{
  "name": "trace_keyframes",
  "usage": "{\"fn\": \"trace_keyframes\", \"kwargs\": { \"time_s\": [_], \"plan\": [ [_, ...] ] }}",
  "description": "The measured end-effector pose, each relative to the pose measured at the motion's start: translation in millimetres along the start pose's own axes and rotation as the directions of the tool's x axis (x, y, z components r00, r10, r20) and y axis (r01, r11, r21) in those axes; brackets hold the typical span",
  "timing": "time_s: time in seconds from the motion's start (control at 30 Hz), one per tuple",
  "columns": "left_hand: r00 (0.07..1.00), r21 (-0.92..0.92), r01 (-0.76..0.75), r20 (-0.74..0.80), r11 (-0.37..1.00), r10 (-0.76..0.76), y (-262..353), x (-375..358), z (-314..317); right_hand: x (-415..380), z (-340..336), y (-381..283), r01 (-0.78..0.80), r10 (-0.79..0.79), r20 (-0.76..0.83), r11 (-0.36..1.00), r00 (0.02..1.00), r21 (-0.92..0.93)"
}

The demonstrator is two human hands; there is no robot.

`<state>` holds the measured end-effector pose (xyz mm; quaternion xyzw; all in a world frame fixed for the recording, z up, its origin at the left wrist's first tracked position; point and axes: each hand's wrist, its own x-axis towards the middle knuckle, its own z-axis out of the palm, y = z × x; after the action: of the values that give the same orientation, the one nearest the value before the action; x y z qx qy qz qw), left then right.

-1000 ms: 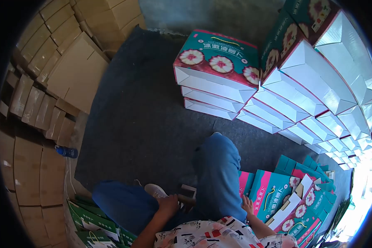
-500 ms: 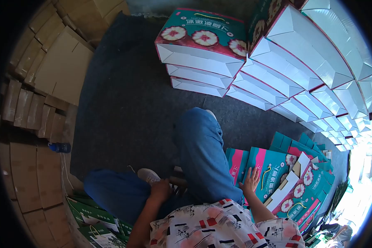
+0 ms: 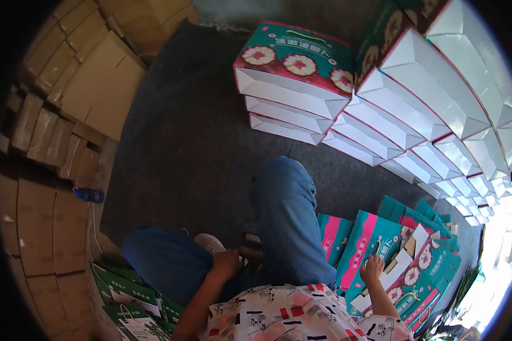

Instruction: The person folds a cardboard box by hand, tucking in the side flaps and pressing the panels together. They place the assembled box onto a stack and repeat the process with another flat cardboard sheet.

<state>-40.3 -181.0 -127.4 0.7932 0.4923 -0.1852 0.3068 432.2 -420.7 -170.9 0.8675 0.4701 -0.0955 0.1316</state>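
On the right, a flat teal and pink carton (image 3: pixel 355 250) with radish pictures lies on a pile of similar folded cartons (image 3: pixel 438 261). My right hand (image 3: pixel 372 269) is on this carton beside its yellow cord handle, fingers curled; what they hold, if anything, is too small to tell. My left hand (image 3: pixel 226 263) rests low between my legs, near the white shoe (image 3: pixel 209 243). Its fingers are bent and partly hidden. Brown cardboard pieces (image 3: pixel 251 250) lie just beside it.
Assembled teal cartons (image 3: pixel 293 62) with white sides are stacked ahead, and more white-sided ones (image 3: pixel 415 108) rise on the right. Brown boxes (image 3: pixel 37 227) line the left. A blue bottle (image 3: pixel 89 195) and green cartons (image 3: pixel 125 295) are at the left.
My right hand has moved right across the carton toward the cord handle, and its spread fingers have curled. The view has shifted slightly. My left hand stays between the legs.
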Motion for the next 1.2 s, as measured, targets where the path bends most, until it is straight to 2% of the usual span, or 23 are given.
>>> {"fn": "trace_keyframes", "kwargs": {
  "time_s": [0.07,0.13,0.2,0.3,0.33,0.4,0.5,0.63,0.73,0.9,0.93,0.97,1.0,1.03,1.07,1.1,1.13,1.2],
  "plan": [
    [0.999,-0.004,0.024,0.023,1.000,-0.024,2,0,-3,-11,0,46,0.163,-0.101,0.260,0.960,0.960,-0.228],
    [0.996,-0.032,0.067,0.069,0.997,-0.064,7,1,-7,-17,-8,66,0.354,-0.262,0.351,0.908,0.899,-0.227],
    [0.996,-0.026,0.069,0.055,0.997,-0.067,8,1,-6,-14,-12,72,0.457,-0.293,0.460,0.837,0.838,-0.300],
    [0.996,-0.040,0.078,0.040,0.996,-0.076,8,-1,-2,-10,1,78,0.425,-0.163,0.533,0.804,0.830,-0.416],
    [0.996,-0.047,0.079,0.036,0.996,-0.077,6,-1,-1,-9,13,88,0.454,-0.168,0.574,0.796,0.801,-0.400],
    [0.998,-0.045,0.067,0.023,0.997,-0.066,1,-2,5,-13,23,98,0.575,-0.254,0.586,0.676,0.770,-0.462],
    [0.997,-0.038,0.070,0.020,0.997,-0.069,0,-1,10,-6,72,141,0.697,-0.412,0.581,0.567,0.702,-0.439],
    [0.997,-0.056,0.072,-0.002,0.996,-0.072,3,-3,7,7,70,128,0.712,-0.356,0.654,0.560,0.668,-0.423],
    [0.998,-0.043,0.060,0.010,0.997,-0.059,5,-2,6,18,59,120,0.734,-0.300,0.740,0.572,0.602,-0.365],
    [0.999,-0.058,0.053,0.007,0.997,-0.053,8,2,4,73,-1,93,0.734,-0.143,0.928,0.658,0.344,-0.170],
    [0.999,-0.058,0.053,0.009,0.997,-0.052,8,3,3,89,-18,82,0.721,-0.141,0.929,0.673,0.342,-0.163],
    [0.999,-0.054,0.052,0.002,0.997,-0.052,8,5,4,99,-59,56,0.680,-0.137,0.910,0.710,0.391,-0.186],
    [0.999,-0.050,0.052,-0.002,0.997,-0.053,7,5,7,107,-100,29,0.704,-0.196,0.879,0.682,0.434,-0.196],
    [0.998,-0.046,0.055,-0.009,0.997,-0.055,6,6,8,132,-96,39,0.697,-0.238,0.857,0.695,0.457,-0.178],
    [0.999,-0.051,0.051,-0.013,0.997,-0.052,6,4,6,140,-119,36,0.668,-0.351,0.747,0.725,0.565,-0.165],
    [0.999,-0.057,0.048,-0.018,0.997,-0.049,6,2,4,149,-145,25,0.607,-0.246,0.764,0.761,0.596,-0.229],
    [0.999,-0.064,0.044,-0.021,0.997,-0.045,6,0,2,155,-175,15,0.576,-0.212,0.767,0.782,0.605,-0.239],
    [0.998,-0.075,0.046,-0.036,0.996,-0.049,6,-1,2,163,-217,27,0.486,-0.269,0.691,0.863,0.671,-0.137]
  ]
}}
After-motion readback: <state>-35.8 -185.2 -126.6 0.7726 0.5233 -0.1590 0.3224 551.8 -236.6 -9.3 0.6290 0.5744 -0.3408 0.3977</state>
